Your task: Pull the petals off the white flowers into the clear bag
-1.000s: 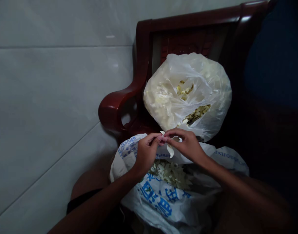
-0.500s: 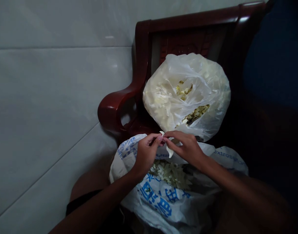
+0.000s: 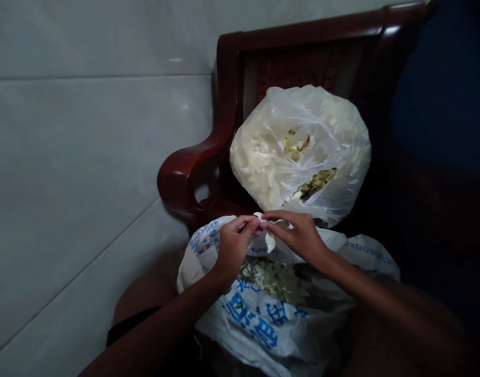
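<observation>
Between my two hands, over a white sack with blue lettering (image 3: 259, 332), are white petals (image 3: 270, 242). My left hand (image 3: 235, 241) is closed, with thumb and forefinger pinched on the petals. My right hand (image 3: 292, 230) pinches them from the other side, its fingertips meeting those of the left. One curved petal hangs below the fingertips and another pokes out above; how they join is hidden by my fingers. Inside the open sack lies a heap of pale petals (image 3: 275, 280), partly covered by my wrists.
A translucent plastic bag (image 3: 263, 152), full of yellowish-white pieces, rests on a dark red wooden bench (image 3: 177, 175) just beyond the sack. Two openings in the bag show browner pieces. Grey wall tiles (image 3: 86, 157) stand at the left. Deep shadow covers the right side.
The hanging petal has shifted slightly left and up with my right fingers. My fingertips have drawn a little closer together. Sack and bag have stayed put.
</observation>
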A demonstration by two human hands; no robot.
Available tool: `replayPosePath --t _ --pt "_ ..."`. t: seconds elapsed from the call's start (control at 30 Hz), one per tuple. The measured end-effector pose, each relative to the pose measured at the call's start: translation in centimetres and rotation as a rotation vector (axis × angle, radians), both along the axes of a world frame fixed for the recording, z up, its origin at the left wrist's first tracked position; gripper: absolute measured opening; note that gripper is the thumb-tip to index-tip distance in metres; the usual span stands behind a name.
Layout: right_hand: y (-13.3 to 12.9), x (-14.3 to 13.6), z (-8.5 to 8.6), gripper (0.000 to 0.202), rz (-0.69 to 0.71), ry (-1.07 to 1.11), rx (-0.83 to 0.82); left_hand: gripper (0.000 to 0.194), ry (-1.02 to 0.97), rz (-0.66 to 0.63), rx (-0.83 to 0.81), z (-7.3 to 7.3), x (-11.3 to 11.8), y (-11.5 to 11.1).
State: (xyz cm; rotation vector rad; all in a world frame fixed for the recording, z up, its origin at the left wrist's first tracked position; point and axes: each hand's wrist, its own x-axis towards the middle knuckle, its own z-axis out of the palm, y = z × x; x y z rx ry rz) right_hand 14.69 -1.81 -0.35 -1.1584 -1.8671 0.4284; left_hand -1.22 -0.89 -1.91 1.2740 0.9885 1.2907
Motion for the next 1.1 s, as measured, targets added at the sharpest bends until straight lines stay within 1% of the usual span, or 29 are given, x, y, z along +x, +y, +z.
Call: replayPosePath --t 0.1,0.23,0.4,0.53,0.63,0.7,0.77,0.87,0.93,1.0,1.1 --pt "0.3 -0.1 0.3 0.02 0.027 0.128 -0.116 0.02 0.055 0.044 0.066 0.1 0.0 0.0" --pt "0.8 -0.1 0.4 0.022 0.083 0.297 -0.241 0.021 0.11 0.061 0.118 0.3 0.0 -0.2" --pt "1.2 0.1 0.4 0.024 0.133 0.397 -0.329 0.023 0.226 0.075 0.169 0.5 0.2 -0.7" --pt "1.2 0.1 0.5 0.03 0.167 0.532 -0.455 0.023 0.226 0.061 0.174 0.7 0.4 -1.1" --pt "1.3 0.2 0.5 0.032 0.182 0.552 -0.494 0.021 0.238 0.055 0.184 0.9 0.4 -1.3" --pt "1.3 0.3 0.6 0.031 0.179 0.513 -0.483 0.021 0.252 0.059 0.19 0.9 0.3 -1.3" --pt "1.0 0.2 0.6 0.027 0.161 0.409 -0.409 0.021 0.278 0.066 0.191 0.8 0.2 -1.2" --pt "0.3 -0.1 0.6 0.019 0.121 0.142 -0.159 0.02 0.36 0.079 0.204 0.6 0.1 -1.3" --pt "-0.1 -0.5 0.5 0.017 0.118 0.021 -0.029 0.018 0.411 0.093 0.233 0.6 0.1 -1.3" --pt "-0.2 -0.7 0.4 0.015 0.092 0.051 0.003 0.016 0.399 0.123 0.236 0.7 0.1 -1.1" --pt "0.4 -0.4 0.6 0.013 -0.046 0.325 -0.041 0.015 0.22 0.218 0.147 0.8 0.0 -0.1"
